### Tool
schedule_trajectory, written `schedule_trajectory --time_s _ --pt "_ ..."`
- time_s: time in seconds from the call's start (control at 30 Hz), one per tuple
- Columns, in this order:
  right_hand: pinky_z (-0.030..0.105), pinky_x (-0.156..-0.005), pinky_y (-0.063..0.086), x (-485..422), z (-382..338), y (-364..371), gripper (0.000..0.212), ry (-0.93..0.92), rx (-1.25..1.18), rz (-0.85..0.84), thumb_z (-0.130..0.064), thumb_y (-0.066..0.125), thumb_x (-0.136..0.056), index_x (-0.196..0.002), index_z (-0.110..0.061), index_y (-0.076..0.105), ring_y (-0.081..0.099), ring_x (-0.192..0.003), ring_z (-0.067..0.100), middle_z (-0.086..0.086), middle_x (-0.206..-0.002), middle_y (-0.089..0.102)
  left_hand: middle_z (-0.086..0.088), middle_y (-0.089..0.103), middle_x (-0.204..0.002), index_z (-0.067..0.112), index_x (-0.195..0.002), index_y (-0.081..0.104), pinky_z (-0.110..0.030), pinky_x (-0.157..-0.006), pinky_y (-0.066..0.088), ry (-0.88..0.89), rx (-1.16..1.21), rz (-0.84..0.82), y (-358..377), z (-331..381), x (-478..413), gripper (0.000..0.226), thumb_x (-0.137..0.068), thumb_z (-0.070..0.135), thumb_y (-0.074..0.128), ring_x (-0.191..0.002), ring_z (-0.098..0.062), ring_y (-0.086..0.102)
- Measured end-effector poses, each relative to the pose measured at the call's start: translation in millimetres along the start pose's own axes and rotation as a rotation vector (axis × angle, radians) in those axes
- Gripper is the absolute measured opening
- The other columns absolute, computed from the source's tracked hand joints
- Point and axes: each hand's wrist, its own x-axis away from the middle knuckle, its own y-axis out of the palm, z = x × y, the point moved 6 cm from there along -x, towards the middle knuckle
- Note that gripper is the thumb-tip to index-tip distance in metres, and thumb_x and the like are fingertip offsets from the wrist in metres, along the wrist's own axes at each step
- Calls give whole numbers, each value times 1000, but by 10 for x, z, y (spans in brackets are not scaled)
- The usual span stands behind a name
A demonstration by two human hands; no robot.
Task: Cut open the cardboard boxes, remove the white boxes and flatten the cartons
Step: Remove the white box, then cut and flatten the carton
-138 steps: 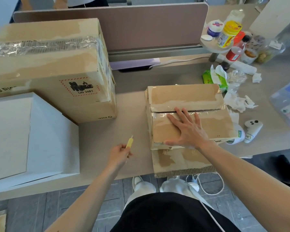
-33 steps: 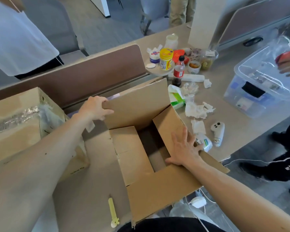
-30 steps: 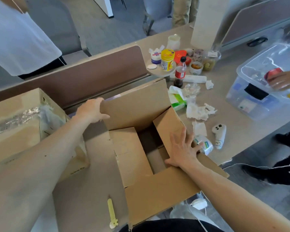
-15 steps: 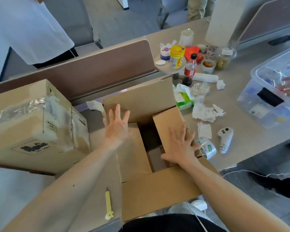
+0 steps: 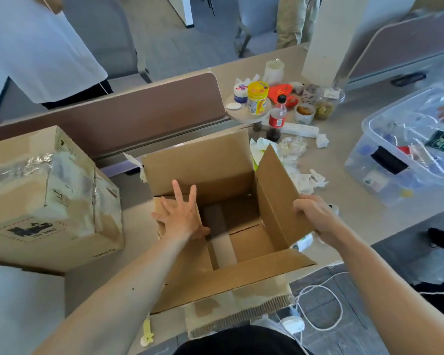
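Cardboard carton (image 5: 215, 175) sits open & empty on desk (image 5: 338, 162) centre, left hand (image 5: 180, 219) spread flat pressing its left flap (image 5: 199, 252) down, right hand (image 5: 315, 216) curled gripping upright right flap (image 5: 277, 196), prob. to collapse it flat.

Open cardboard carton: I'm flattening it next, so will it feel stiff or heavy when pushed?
Probably light: the open cardboard carton looks empty inside. Its flaps likely bend easily at the creases, since the right hand holds one raised while the left hand presses another. Panels themselves seem stiff, being corrugated.
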Motion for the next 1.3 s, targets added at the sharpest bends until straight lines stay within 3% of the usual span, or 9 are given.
schedule_trajectory --time_s 0.07,0.2,0.4,0.63,0.77,0.87,1.03,1.13,1.3 --pt "35 -65 42 -45 99 -132 20 23 23 49 -13 61 -73 -83 4 60 56 -70 25 10 -75 61 -2 -42 -155 44 -152 -15 -76 -110 13 -1 69 -15 -66 44 14 130 -70 50 85 -148 -50 -8" --pt "39 -77 56 -105 294 -286 4 17 121 118 -15 69 -83 -86 -16 66 69 -78 23 6 -84 71 4 -26 -161 46 -149 -4 -73 -108 27 95 214 25 -245 11 1 115 -68 31 76 -148 -50 2" --pt "47 -82 59 -256 537 -286 13 20 26 107 -25 73 -84 -88 -30 61 70 -86 25 1 -94 72 -2 -4 -166 30 -157 16 -40 -114 32 148 472 74 -698 -263 62 94 -81 3 65 -151 -30 13" --pt "44 -76 59 -292 635 -340 15 -1 131 166 -35 76 -81 -85 -32 62 69 -83 23 0 -91 70 -2 8 -165 25 -158 16 -45 -110 41 139 287 207 -1093 -872 65 99 -79 -8 66 -148 -29 25" --pt "31 -64 49 -119 655 -424 29 -38 170 334 -36 80 -79 -97 -16 69 65 -82 23 5 -90 68 -8 4 -165 26 -156 -7 -55 -118 21 -4 -55 264 -1134 -1218 -56 111 -80 -2 68 -150 -32 14" --pt "31 -64 51 -53 834 -396 45 72 -200 355 -24 85 -76 -112 -11 62 66 -85 24 13 -104 68 -11 12 -164 18 -157 -1 -50 -123 3 -35 -27 166 -1026 -1263 -153 105 -81 4 69 -152 -28 9" --pt "29 -59 60 153 1058 -153 41 242 -734 306 -17 76 -83 -117 -1 59 65 -93 22 17 -118 65 1 60 -137 41 -153 19 -63 -113 24 72 196 164 -1052 -1085 -298 84 -86 62 64 -130 -35 51" --pt "28 -51 57 314 1063 101 43 282 -751 188 -20 72 -86 -122 -6 53 67 -79 26 15 -108 64 2 72 -109 38 -109 69 -62 -103 40 68 171 76 -896 -1274 -603 93 -64 102 20 -113 -32 61" --pt "35 -63 58 378 943 510 41 199 -519 6 -26 64 -93 -129 -11 50 65 -102 29 11 -117 65 11 60 -69 27 -68 62 -35 -81 41 117 242 138 -1217 -842 -162 49 -102 53 40 -90 -24 57"
